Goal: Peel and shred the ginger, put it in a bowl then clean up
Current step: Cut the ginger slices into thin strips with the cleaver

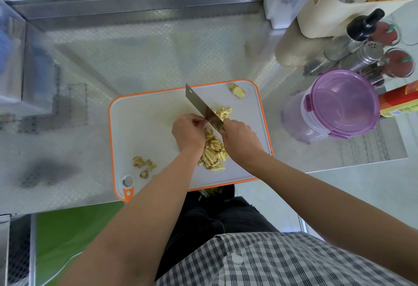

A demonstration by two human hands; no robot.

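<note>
On the board (140, 127), peels (143, 163) lie at 7 o'clock, and shreds (212, 152) lie mid-board between the wrists. The right hand (239, 137) grips the cleaver (196, 102), its blade pointing to 11 o'clock. The left hand (187, 132) curls its fingers against the blade; whether it pinches anything is unclear. A ginger stub (237, 90) sits at 1 o'clock.

I see a steel worktop (135, 59) embossed with a fine dimpled pattern, carrying a smooth, matt plastic cutting board (144, 132). The cleaver (199, 107) has a shiny bare metal blade, the ginger shreds (212, 150) look fibrous and dull, and the purple container lid (343, 102) is glossy translucent plastic.
</note>
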